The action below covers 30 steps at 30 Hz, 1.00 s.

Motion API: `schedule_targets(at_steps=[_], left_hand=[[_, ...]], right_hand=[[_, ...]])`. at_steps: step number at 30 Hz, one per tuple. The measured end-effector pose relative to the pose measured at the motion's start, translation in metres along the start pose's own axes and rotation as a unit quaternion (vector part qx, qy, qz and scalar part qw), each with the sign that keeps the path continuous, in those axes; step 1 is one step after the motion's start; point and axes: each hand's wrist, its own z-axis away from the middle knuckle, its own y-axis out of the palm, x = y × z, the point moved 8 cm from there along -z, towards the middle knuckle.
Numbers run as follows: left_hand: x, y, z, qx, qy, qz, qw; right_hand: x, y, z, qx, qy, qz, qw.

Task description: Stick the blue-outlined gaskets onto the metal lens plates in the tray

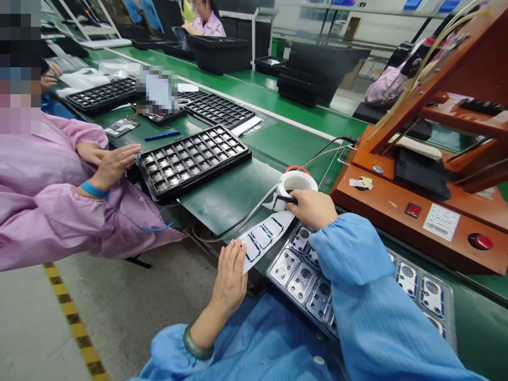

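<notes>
My left hand (230,275) pinches the free end of a white label strip (262,236) printed with black rectangular frames. The strip runs up to a white roll (296,182) on the green bench. My right hand (313,208) is closed on black tweezers (286,199) whose tip touches the strip near the roll. Under my right forearm lies a clear tray of metal parts (296,264). Both my sleeves are blue.
A person in pink at left rests a hand (113,165) against a black tray of small parts (194,159). More black trays (218,109) and a blue pen (162,136) lie beyond. An orange press machine (428,174) stands at right. Floor with yellow-black tape is lower left.
</notes>
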Motion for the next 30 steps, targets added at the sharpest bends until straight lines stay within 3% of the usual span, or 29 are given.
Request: schedule_targets(at_steps=[4, 8, 11, 16, 19, 23, 30], left_hand=[[-0.008, -0.009, -0.003, -0.001, 0.012, 0.02, 1.0], [-0.013, -0.037, -0.024, -0.094, 0.007, 0.058, 0.994], [-0.012, -0.049, -0.056, -0.139, -0.005, 0.135, 0.981], [-0.012, -0.025, -0.121, -0.062, -0.044, 0.176, 0.981], [-0.016, -0.005, -0.146, -0.037, -0.047, 0.18, 0.982], [-0.021, 0.012, -0.16, -0.034, -0.059, 0.172, 0.983], [-0.018, 0.017, -0.162, -0.085, -0.113, 0.138, 0.98]], right_hand=[[-0.002, -0.001, 0.008, -0.007, -0.025, -0.025, 0.999], [-0.012, -0.004, 0.016, -0.021, -0.034, -0.056, 0.998], [-0.017, -0.005, 0.019, -0.043, -0.038, -0.086, 0.995], [-0.022, -0.001, 0.023, -0.088, -0.04, -0.141, 0.985], [-0.024, 0.004, 0.025, -0.118, -0.039, -0.172, 0.977], [-0.025, 0.008, 0.024, -0.149, -0.042, -0.208, 0.966], [-0.028, 0.013, 0.022, -0.178, -0.048, -0.255, 0.949]])
